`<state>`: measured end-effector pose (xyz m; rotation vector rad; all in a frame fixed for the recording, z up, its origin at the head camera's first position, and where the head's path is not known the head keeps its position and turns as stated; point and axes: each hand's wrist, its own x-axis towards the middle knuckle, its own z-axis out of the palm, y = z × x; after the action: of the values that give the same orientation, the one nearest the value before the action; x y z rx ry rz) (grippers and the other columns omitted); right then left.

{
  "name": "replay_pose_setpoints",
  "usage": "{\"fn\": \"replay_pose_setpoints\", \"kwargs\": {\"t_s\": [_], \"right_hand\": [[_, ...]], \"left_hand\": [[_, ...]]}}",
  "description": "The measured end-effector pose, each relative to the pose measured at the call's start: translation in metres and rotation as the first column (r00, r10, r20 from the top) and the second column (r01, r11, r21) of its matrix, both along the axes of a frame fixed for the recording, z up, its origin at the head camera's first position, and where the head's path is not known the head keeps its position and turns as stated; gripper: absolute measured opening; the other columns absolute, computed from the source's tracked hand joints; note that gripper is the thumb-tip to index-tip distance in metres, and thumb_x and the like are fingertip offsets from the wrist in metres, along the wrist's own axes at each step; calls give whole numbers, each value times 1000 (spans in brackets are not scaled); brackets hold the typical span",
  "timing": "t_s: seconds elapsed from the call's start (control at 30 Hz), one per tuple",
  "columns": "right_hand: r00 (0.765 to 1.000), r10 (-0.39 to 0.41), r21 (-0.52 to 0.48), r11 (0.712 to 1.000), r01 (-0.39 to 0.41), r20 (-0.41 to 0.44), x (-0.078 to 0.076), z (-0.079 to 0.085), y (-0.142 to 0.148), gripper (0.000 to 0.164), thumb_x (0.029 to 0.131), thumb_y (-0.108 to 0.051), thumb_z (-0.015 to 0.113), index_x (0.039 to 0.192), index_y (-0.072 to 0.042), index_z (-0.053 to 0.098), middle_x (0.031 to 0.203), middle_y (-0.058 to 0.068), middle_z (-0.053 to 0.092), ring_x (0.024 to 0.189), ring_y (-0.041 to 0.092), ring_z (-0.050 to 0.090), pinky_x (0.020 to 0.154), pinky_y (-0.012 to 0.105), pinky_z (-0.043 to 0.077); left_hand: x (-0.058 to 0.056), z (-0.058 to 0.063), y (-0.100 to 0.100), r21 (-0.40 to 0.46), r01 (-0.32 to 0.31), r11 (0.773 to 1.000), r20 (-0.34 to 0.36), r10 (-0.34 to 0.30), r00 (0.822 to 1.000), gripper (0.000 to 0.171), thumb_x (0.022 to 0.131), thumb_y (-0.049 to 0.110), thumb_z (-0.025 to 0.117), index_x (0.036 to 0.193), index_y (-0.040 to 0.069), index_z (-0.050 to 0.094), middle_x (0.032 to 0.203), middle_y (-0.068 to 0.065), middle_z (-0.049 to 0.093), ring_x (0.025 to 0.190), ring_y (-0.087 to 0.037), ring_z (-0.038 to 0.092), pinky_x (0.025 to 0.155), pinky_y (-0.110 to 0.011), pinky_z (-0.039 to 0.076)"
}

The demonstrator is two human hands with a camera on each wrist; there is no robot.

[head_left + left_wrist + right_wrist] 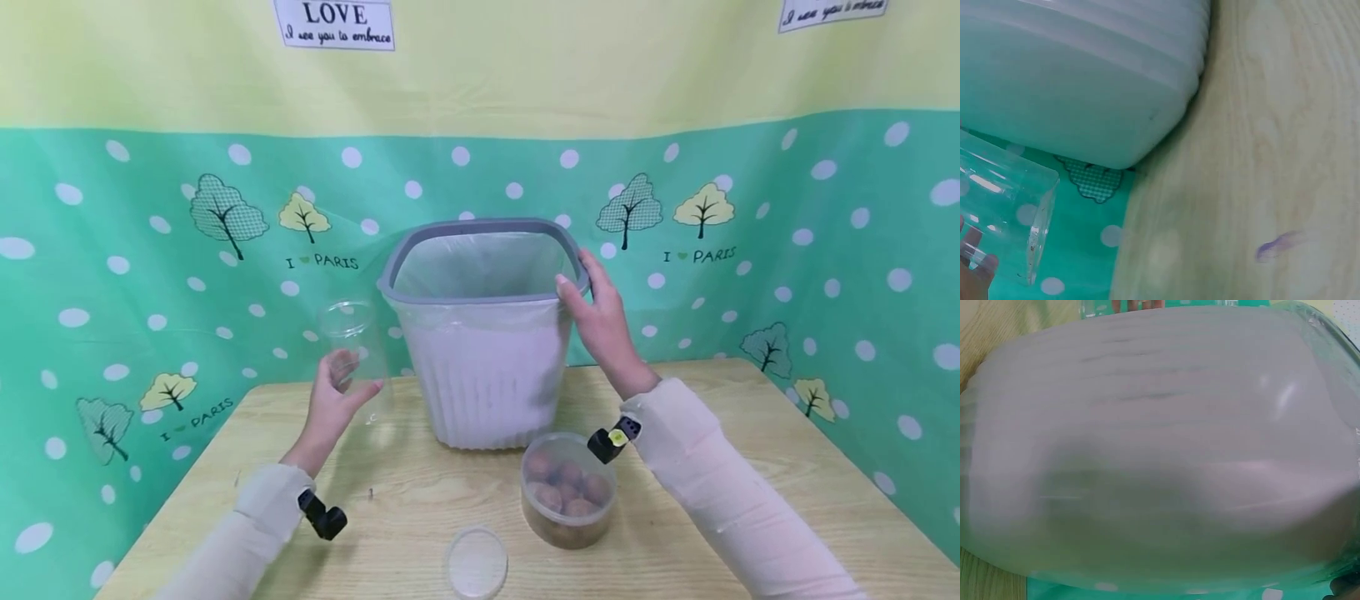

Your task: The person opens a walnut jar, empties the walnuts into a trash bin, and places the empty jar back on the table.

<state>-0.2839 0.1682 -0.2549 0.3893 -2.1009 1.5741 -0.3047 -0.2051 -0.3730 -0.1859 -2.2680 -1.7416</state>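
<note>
Left hand (337, 400): fingers and thumb curled round the clear container (369, 354), gripping it at about mid-length, thumb on the side nearer the bin (491, 367). Container is a see-through cylinder, longer than wide. Long axis near upright in the head view, ring-shaped end uppermost and leaning slightly left, lower end angled toward the bin. Position: left of the bin, over the back part of the table (397, 517). Whether its lower end touches the table, cannot tell. Left wrist view: only part of the cylinder is in frame, one end near the bin's wall, with a gap of backdrop visible between.

Right hand (603, 317): grips the bin by its right side, thumb on the front right corner of the grey rim (457, 297), fingers along the outer side. Bin is pale and ribbed; it stands at the rear of the table, mouth facing up, walls narrowing toward the base. A thin translucent liner (487, 258) covers the inside and folds over below the rim. Right wrist view: bin wall fills most of the frame.

Farther out: round tub (567, 533), upright in front of the bin's right side, with several brown balls (570, 473) inside. Round translucent lid (477, 562) lies flat on the table, left of the tub and nearer the person. Behind: green dotted backdrop (450, 179) with tree prints, yellow above.
</note>
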Motion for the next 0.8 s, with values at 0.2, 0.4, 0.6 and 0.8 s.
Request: {"fn": "replay_pose_setpoints", "kwargs": {"t_s": [0.2, 0.4, 0.6, 0.8], "right_hand": [[1000, 7, -2, 1000, -7, -15, 1, 0, -1, 66, 94, -38, 51, 149, -13, 27, 153, 6, 26, 141, 21, 21, 114, 48, 18], [1000, 16, -8, 1000, -16, -9, 1, 0, -1, 66, 94, -39, 51, 149, -13, 26, 154, 5, 25, 142, 20, 19, 114, 48, 18], [1000, 19, -8, 1000, -19, -6, 1, 0, -1, 65, 94, -37, 51, 149, -13, 25, 154, 6, 24, 142, 21, 19, 113, 50, 19], [1000, 19, -3, 1000, -19, 12, 9, 5, -3, 65, 95, -33, 50, 150, -10, 23, 155, 9, 22, 142, 23, 18, 114, 50, 18]], "left_hand": [[4, -14, -2, -8, -15, 1000, 24, 16, 1000, 87, 81, 20, 75, 146, 7, 19, 150, -11, 30, 137, -28, 27, 114, -43, 20], [4, -24, -3, -9, -31, 999, 40, 32, 999, 86, 80, 22, 76, 145, 8, 21, 150, -9, 31, 138, -27, 26, 115, -43, 18], [3, -31, -3, 11, -29, 1000, 70, 28, 997, 83, 82, 17, 73, 145, 8, 20, 150, -9, 31, 137, -29, 26, 114, -44, 19], [3, -36, -4, 1, -5, 1000, 88, 4, 996, 81, 83, 17, 72, 146, 7, 20, 150, -11, 31, 136, -30, 28, 114, -44, 19]]}}
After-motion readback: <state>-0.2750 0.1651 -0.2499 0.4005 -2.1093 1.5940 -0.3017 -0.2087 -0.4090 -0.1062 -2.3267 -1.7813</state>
